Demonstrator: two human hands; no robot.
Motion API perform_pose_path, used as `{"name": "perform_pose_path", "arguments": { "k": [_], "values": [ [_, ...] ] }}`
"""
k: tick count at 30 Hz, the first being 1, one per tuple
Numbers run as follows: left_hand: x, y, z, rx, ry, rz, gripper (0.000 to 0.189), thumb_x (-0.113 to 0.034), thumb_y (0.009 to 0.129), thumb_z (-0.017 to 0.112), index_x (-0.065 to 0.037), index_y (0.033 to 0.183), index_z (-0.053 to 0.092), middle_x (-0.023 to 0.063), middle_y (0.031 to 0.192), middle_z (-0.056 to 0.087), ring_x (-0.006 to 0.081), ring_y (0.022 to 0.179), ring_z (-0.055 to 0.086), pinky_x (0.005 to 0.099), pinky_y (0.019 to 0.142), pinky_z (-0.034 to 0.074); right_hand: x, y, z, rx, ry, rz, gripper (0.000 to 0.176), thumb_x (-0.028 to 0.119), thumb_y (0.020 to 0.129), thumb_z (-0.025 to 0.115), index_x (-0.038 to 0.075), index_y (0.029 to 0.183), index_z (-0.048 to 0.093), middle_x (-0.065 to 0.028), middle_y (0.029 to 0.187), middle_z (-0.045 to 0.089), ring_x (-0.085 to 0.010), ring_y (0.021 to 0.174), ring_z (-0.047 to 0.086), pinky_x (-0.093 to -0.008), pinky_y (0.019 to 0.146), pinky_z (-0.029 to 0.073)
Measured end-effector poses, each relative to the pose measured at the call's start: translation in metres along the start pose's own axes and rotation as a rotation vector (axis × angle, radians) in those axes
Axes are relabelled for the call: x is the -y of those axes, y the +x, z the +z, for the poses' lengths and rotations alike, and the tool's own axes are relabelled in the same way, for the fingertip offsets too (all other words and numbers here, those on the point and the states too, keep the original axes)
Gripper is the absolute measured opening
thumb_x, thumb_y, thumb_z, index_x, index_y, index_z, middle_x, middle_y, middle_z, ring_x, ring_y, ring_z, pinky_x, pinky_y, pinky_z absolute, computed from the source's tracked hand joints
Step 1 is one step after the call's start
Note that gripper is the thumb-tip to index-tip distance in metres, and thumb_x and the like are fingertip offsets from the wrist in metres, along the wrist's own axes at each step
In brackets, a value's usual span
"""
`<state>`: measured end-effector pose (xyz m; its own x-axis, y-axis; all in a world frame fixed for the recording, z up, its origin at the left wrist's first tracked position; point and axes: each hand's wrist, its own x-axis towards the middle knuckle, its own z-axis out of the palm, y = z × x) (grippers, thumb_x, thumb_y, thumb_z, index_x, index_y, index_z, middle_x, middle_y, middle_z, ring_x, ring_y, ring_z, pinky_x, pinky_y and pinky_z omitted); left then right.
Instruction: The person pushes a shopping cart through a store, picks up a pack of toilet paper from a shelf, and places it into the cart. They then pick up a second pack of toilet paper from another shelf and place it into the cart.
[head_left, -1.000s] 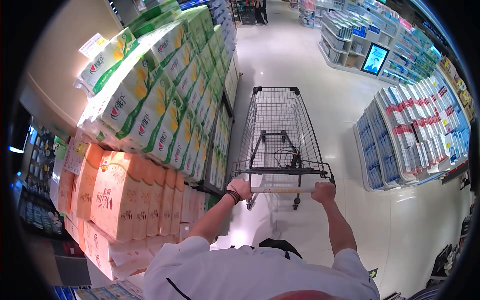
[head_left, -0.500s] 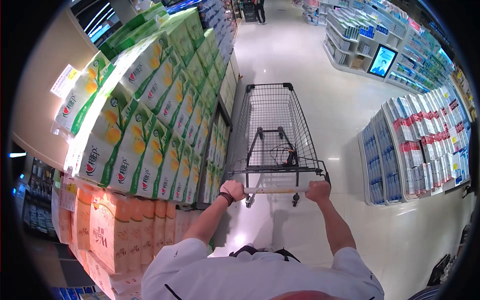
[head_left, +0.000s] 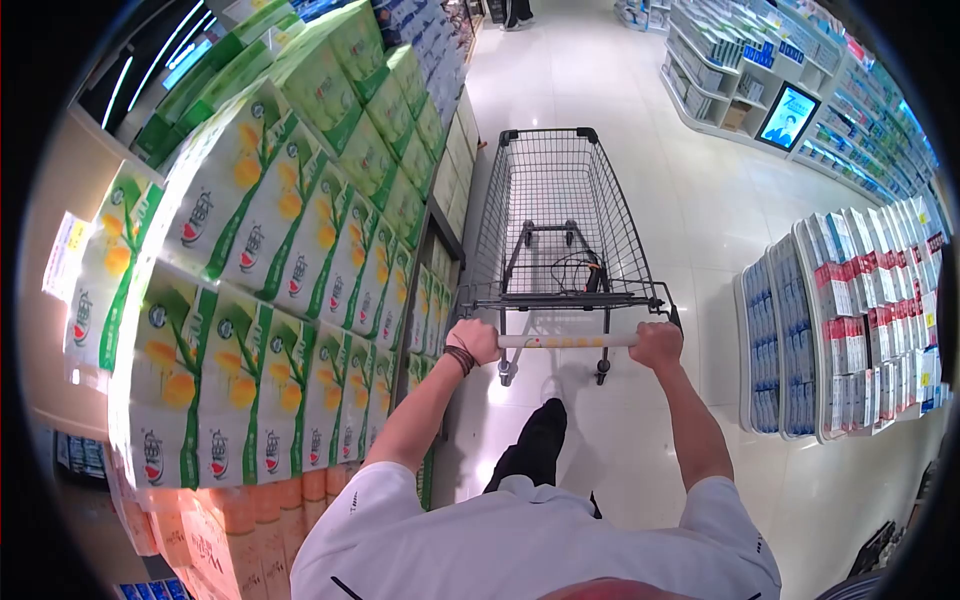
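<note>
A wire shopping cart (head_left: 630, 235) stands straight in front of me, with a pale handlebar (head_left: 565, 341) across its near end. My left hand (head_left: 473, 341) is wrapped round the bar's left end, a dark band on that wrist. On the right end, my right hand (head_left: 656, 344) is closed as well. Inside the basket lies a dark object with a thin black cord (head_left: 592, 277); its kind is too small to tell. One of my legs (head_left: 540, 440), in black trousers, is stretched forward beneath the handlebar.
Close on the left rises a tall stack of green-and-white tissue packs (head_left: 260, 370), above orange packs (head_left: 235, 530). To the right stands a rack of boxed goods (head_left: 850, 320). Farther off are a white shelf unit (head_left: 710, 100) with a lit screen (head_left: 788, 115) and a person's legs (head_left: 517, 14).
The tissue stack and right-hand rack have slid nearer and lower in view as the cart and I moved forward along the aisle. My leg has swung into sight. Both hands keep their hold.
</note>
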<state>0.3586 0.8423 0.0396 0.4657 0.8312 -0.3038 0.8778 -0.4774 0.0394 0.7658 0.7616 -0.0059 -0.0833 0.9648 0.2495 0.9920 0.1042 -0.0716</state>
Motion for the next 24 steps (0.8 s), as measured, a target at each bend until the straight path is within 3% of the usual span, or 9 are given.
{"name": "perform_pose_path", "arguments": {
  "k": [6,9,14,17,24],
  "values": [
    [0.037,0.151,-0.055,0.015,-0.035,-0.035,0.03,-0.035,0.075,0.064,-0.011,0.085,0.08,0.0191,0.086,0.075,0.0351,0.082,0.075,0.0437,0.078,0.06,-0.044,0.132,0.02,0.121,-0.051,0.084,0.018,0.028,0.064,0.074,0.011,0.069,0.069,-0.008,0.067,0.069,-0.0285,0.064,0.069,-0.0411,0.065,0.055],
    [0.054,0.206,-0.063,-0.01,0.018,-0.022,0.028,-0.037,0.077,0.064,-0.014,0.083,0.08,0.0152,0.082,0.075,0.0345,0.08,0.075,0.0439,0.075,0.06,-0.06,0.193,0.028,0.097,-0.037,0.106,0.017,0.027,0.064,0.074,0.012,0.068,0.07,-0.0086,0.066,0.069,-0.0292,0.063,0.069,-0.0414,0.063,0.055],
    [0.061,0.253,-0.088,0.103,-0.047,0.001,0.033,-0.04,0.076,0.066,-0.013,0.089,0.08,0.0162,0.087,0.076,0.0347,0.085,0.074,0.0445,0.081,0.06,-0.084,0.225,0.04,0.061,-0.013,0.103,0.013,0.023,0.06,0.071,0.012,0.065,0.069,-0.0096,0.064,0.068,-0.0304,0.06,0.068,-0.0414,0.062,0.054],
    [0.064,0.273,-0.085,0.065,-0.025,0.035,0.026,-0.036,0.079,0.063,-0.016,0.081,0.078,0.0167,0.08,0.074,0.0361,0.079,0.074,0.0463,0.074,0.06,-0.097,0.233,0.05,0.105,-0.01,0.125,0.013,0.023,0.06,0.07,0.013,0.067,0.068,-0.0089,0.066,0.068,-0.0303,0.063,0.068,-0.042,0.063,0.055],
    [0.058,0.315,-0.104,0.089,-0.055,0.048,0.028,-0.041,0.078,0.065,-0.016,0.085,0.078,0.0152,0.081,0.074,0.0363,0.078,0.073,0.0469,0.073,0.06,-0.127,0.268,0.053,0.107,0.035,0.102,0.01,0.02,0.062,0.07,0.013,0.067,0.066,-0.007,0.065,0.068,-0.0293,0.06,0.066,-0.0408,0.062,0.054]
  ]
}}
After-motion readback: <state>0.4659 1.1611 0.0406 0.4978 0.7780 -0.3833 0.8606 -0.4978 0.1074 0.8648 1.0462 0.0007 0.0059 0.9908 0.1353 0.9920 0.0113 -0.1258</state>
